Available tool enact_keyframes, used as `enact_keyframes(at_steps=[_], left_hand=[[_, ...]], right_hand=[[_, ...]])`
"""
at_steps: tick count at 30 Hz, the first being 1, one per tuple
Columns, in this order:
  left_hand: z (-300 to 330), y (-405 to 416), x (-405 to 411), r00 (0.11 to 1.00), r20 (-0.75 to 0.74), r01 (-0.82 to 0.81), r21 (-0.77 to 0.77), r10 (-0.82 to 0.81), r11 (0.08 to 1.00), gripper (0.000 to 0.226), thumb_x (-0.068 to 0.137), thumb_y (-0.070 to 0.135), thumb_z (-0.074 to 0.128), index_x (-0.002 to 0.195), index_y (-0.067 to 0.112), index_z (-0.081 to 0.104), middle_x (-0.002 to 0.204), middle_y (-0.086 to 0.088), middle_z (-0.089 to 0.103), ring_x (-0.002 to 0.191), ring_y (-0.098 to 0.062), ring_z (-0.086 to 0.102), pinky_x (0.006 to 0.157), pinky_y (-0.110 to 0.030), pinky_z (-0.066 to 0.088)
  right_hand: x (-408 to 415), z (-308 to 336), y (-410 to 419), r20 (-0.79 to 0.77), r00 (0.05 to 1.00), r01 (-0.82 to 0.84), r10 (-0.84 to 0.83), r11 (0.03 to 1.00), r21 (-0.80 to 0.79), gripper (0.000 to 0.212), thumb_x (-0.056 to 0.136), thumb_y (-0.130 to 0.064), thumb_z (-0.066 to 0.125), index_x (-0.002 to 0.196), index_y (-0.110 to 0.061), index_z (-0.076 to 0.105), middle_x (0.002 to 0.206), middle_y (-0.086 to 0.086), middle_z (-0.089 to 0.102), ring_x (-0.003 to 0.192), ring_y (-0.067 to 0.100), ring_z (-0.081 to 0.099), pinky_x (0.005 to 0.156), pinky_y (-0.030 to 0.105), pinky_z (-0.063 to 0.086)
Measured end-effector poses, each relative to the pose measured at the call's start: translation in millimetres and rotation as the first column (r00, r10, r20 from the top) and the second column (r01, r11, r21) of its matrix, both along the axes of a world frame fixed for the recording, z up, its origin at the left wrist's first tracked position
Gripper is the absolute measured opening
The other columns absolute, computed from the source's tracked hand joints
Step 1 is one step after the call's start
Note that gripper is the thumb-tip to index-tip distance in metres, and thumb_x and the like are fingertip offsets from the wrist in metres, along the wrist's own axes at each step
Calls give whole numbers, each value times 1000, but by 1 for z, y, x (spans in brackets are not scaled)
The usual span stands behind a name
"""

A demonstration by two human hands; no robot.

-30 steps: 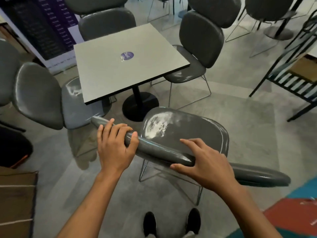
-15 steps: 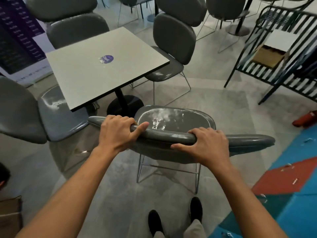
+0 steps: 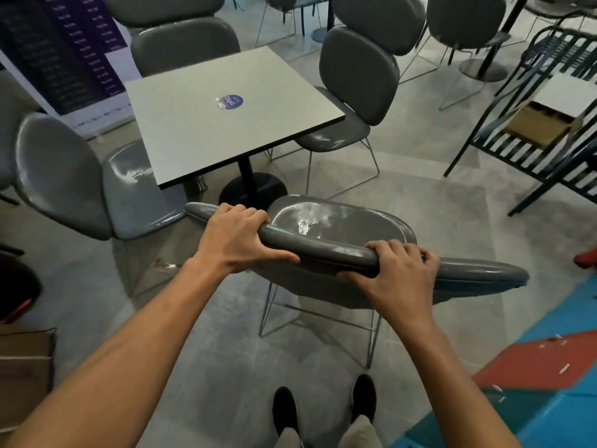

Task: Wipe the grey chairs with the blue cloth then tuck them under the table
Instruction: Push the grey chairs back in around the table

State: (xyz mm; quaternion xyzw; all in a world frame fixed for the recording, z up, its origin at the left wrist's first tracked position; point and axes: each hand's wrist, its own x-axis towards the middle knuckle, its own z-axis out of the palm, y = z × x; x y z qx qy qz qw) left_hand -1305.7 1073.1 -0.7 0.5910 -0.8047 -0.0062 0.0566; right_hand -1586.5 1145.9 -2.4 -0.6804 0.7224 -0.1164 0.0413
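Observation:
A grey chair stands in front of me, its seat facing the square white table and its front edge close to the table's black base. My left hand grips the top of its backrest near the left end. My right hand grips the same backrest further right. Three more grey chairs sit around the table: one at the left, one at the right and one behind. No blue cloth is in view.
A black slatted metal rack holding a cardboard box stands at the right. A banner leans at the far left. Blue and red flooring lies at the lower right. More chairs and a pedestal table stand at the back. My shoes are below.
My right hand has curled from a loose hold into a full grip on the backrest. The chair has squared up toward the table, its seat nearer the table base.

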Motion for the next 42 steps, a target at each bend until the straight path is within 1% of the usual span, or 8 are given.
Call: enact_keyframes(at_steps=[7,11,16,20,26,31,35,42], left_hand=[[-3,30,5,998,-27,-62,-32,62,998,100,57,112,22,88,26,63,85,10,66,80,-15,58,91,-40,45],[-6,47,4,994,-58,-92,-55,89,994,102,57,112,21,87,24,64,86,7,67,81,-17,60,89,-41,45],[-9,64,3,989,-62,-141,-59,137,988,103,57,112,22,86,23,64,84,7,67,80,-17,59,88,-39,45],[-8,81,2,980,-60,-193,-66,190,979,100,55,112,25,83,24,63,81,8,65,77,-15,57,87,-37,44],[-4,114,-5,962,-76,-270,-81,264,959,90,56,111,32,79,29,61,78,13,61,77,-12,55,84,-33,40],[-2,150,-12,935,-99,-348,-58,342,936,88,55,110,35,80,30,63,79,16,62,79,-12,57,85,-32,40],[-7,169,-13,924,-134,-371,-81,359,925,87,59,108,39,80,27,64,77,13,62,76,-14,58,83,-36,42],[-7,151,-25,927,-139,-368,-167,347,915,88,63,105,43,78,20,65,74,5,66,73,-19,61,80,-38,42]], right_hand=[[-2,-10,12,-21,998,-61,59,994,-87,60,76,-77,60,115,-31,67,109,-9,67,107,18,56,100,41,26],[-2,-11,19,-21,995,-97,95,983,-153,55,75,-71,71,110,-29,69,103,-6,68,101,20,58,96,43,28],[-3,-16,23,-38,992,-122,117,977,-173,64,78,-82,46,106,-29,70,101,-8,68,99,19,57,96,46,31],[-6,-21,29,-24,984,-175,174,954,-244,66,79,-81,45,106,-27,71,99,-5,69,97,20,58,95,46,32],[-15,-30,38,-40,960,-271,276,888,-372,68,81,-83,53,102,-22,73,95,-2,71,88,23,62,88,45,37],[-18,-34,46,-57,940,-322,337,819,-475,70,68,-87,67,92,-21,76,89,-4,73,81,21,65,83,43,40],[-18,-39,45,-93,920,-363,380,740,-567,71,65,-88,67,83,-21,77,83,-3,73,75,21,67,79,40,42],[-27,-40,17,-91,905,-378,416,686,-621,71,67,-89,65,77,-20,76,75,-2,71,70,21,67,75,38,44]])
